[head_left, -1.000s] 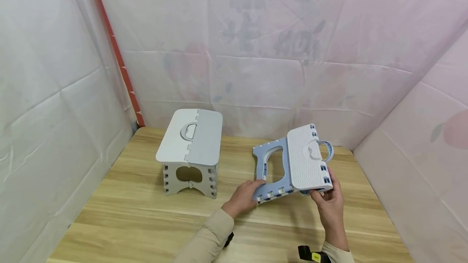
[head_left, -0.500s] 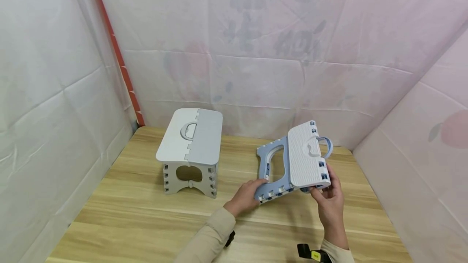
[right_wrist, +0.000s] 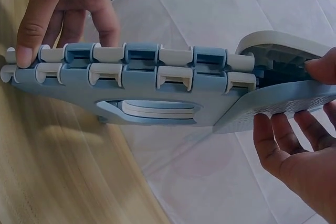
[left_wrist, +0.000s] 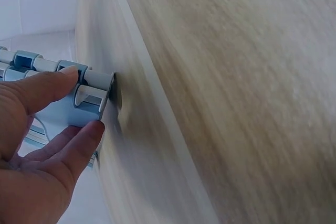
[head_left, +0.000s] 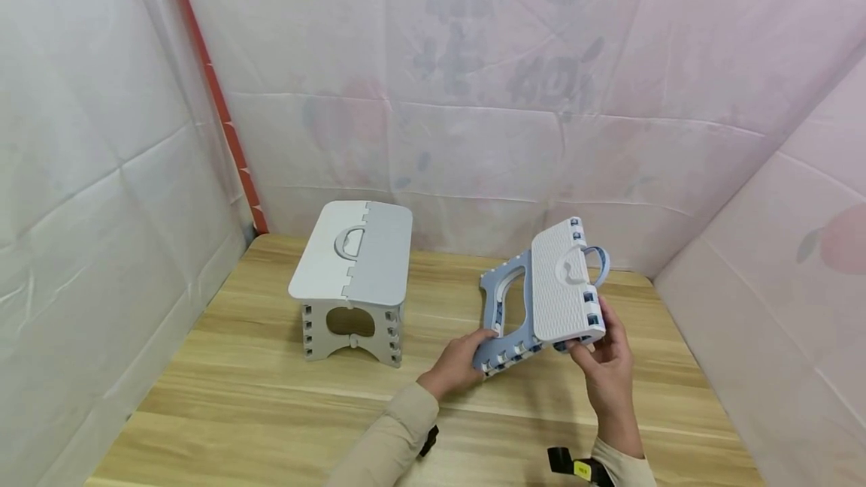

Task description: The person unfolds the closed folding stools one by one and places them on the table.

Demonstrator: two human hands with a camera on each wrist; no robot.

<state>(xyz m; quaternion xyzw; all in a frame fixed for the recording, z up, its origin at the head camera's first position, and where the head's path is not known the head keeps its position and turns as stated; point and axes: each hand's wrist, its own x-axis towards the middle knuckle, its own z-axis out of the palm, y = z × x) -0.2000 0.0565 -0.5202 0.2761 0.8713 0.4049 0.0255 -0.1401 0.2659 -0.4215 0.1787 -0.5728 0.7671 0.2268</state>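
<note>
A blue and white folding stool [head_left: 549,284] is partly folded and tilted above the wooden table's right side. Its legs lie flat together, while the two seat halves angle away from them, as the right wrist view shows. My left hand [head_left: 460,365] grips the leg end, thumb on the hinge knuckles [right_wrist: 142,56] and fingers on the opposite face. The seat's near right end is held by my right hand [head_left: 607,382], with the thumb on one seat half [right_wrist: 273,43] and fingertips against the textured face of the other [right_wrist: 283,100]. A loop handle [head_left: 599,265] sticks out at the seat's right edge.
A second folding stool [head_left: 387,254], white and grey, stands unfolded on the table to the left, its carry handle [head_left: 348,243] lying on the seat. Whitish printed sheets [head_left: 473,156] wall the wooden table [head_left: 271,404] at the back and both sides.
The blue and white stool has shifted slightly, its leg end to the right and its seat up and to the left. Both hands keep their grip and move with it.
</note>
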